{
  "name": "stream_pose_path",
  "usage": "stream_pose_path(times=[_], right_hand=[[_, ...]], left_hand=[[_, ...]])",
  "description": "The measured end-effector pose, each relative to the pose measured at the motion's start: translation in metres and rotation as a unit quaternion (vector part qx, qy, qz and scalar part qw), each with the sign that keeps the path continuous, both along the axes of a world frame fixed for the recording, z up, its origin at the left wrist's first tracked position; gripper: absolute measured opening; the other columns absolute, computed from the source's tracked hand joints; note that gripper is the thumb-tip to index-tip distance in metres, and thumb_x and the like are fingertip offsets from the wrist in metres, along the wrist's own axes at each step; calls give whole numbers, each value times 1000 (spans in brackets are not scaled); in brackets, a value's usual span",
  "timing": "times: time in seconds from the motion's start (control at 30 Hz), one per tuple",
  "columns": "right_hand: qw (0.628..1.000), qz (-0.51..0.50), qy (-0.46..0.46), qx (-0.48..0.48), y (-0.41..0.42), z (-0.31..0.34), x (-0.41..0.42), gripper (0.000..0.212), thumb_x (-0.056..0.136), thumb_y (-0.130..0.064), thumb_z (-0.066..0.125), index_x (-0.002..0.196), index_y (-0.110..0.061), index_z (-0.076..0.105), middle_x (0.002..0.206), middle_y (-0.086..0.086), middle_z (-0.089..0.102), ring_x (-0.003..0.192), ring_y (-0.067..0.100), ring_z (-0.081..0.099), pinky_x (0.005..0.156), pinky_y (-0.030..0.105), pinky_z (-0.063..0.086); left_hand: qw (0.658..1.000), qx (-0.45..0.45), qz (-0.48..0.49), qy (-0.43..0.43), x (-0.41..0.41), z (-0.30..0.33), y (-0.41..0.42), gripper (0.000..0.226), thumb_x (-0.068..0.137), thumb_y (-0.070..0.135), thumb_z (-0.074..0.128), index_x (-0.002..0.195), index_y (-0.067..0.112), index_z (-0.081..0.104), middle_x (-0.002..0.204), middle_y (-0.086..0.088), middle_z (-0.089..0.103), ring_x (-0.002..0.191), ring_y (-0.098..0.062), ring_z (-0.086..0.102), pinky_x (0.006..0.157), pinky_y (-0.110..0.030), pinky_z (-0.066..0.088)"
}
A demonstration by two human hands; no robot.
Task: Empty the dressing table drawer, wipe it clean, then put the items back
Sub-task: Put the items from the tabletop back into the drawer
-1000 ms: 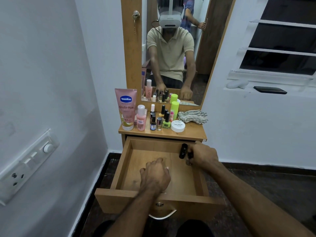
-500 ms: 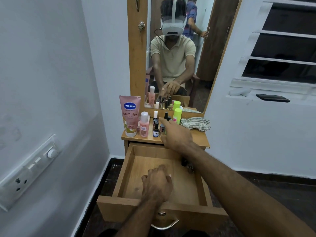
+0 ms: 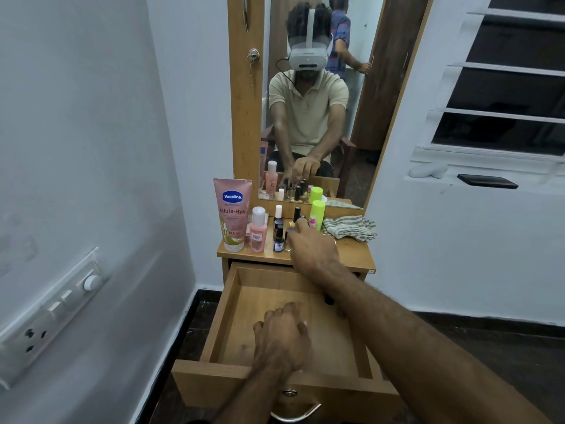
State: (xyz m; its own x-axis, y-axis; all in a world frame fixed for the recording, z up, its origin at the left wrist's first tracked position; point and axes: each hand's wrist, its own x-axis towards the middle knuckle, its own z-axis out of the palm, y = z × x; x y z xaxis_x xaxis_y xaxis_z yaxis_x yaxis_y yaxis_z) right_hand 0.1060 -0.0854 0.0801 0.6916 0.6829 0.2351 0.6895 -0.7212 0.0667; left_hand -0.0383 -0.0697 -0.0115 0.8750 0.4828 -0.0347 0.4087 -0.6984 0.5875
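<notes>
Only the head view to go on here, so: the drawer [image 3: 235, 319] is pulled right out toward us at 6 o'clock, and most of the stuff is up on the bench [image 3: 356, 254] at 12. Our right hand [image 3: 313, 250] is the nearer one by far. It's stretched over the bench edge with its fingertips [image 3: 301, 223] in among the small bottles [image 3: 278, 240], which sit at about 11 o'clock from the knuckles. They all stand upright, long axis vertical, so we reckon the next move is a pinch from above and then a carry back down to 6. Whether that grip has closed on a bottle, we can't tell, since the hand covers its own fingertips and the mirror [image 3: 360, 123] reflection is too murky. Our left hand [image 3: 281, 335] rests knuckles-up on the drawer floor, and we can't tell if it has anything under it. Count-wise: one Vaseline tube [image 3: 233, 215] at the bench's 9 o'clock end, one pink bottle [image 3: 258, 229] beside it, four small bottles we can make out with maybe more behind the hand, one green-capped bottle [image 3: 317, 213], and one striped cloth [image 3: 350, 228] at 3 o'clock. In the drawer, one dark item [image 3: 329, 300] peeks out from under our right forearm.
</notes>
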Motion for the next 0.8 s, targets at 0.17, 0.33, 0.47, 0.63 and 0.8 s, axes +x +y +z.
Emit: stream_pose_path(times=[0.17,0.33,0.47,0.63,0.8], right_hand=[[1000,8,0,30,-1,-2,-2,42,97,-11,60,137,-20,48,142,2,45,109,23,61,69,41,56],[1000,6,13,14,1,0,-4,53,95,-6,61,144,-17,46,143,5,47,112,26,61,68,40,50],[1000,-2,10,24,0,5,-2,35,99,-13,57,134,-18,57,133,5,49,104,23,62,76,43,54],[999,9,36,31,-6,10,-1,26,98,-21,60,125,-22,61,123,0,60,101,21,62,74,39,50],[997,10,51,57,-17,14,-8,24,92,-37,61,113,-25,64,102,-4,65,86,15,58,70,35,52]], left_hand=[[1000,-12,2,-4,-1,2,0,44,101,39,50,143,28,46,129,3,58,118,-17,48,106,-40,37],[1000,-8,-3,2,-1,2,0,42,101,37,50,141,28,47,127,3,59,118,-16,49,107,-41,37],[1000,-5,4,4,-1,1,-1,41,101,37,50,141,28,47,127,4,59,118,-16,48,107,-40,36],[1000,-10,9,8,1,-1,-1,43,100,38,51,142,29,47,128,4,59,118,-17,48,106,-40,37],[1000,-24,17,-1,2,-2,0,45,99,39,52,143,30,44,128,5,59,120,-17,48,106,-41,35]])
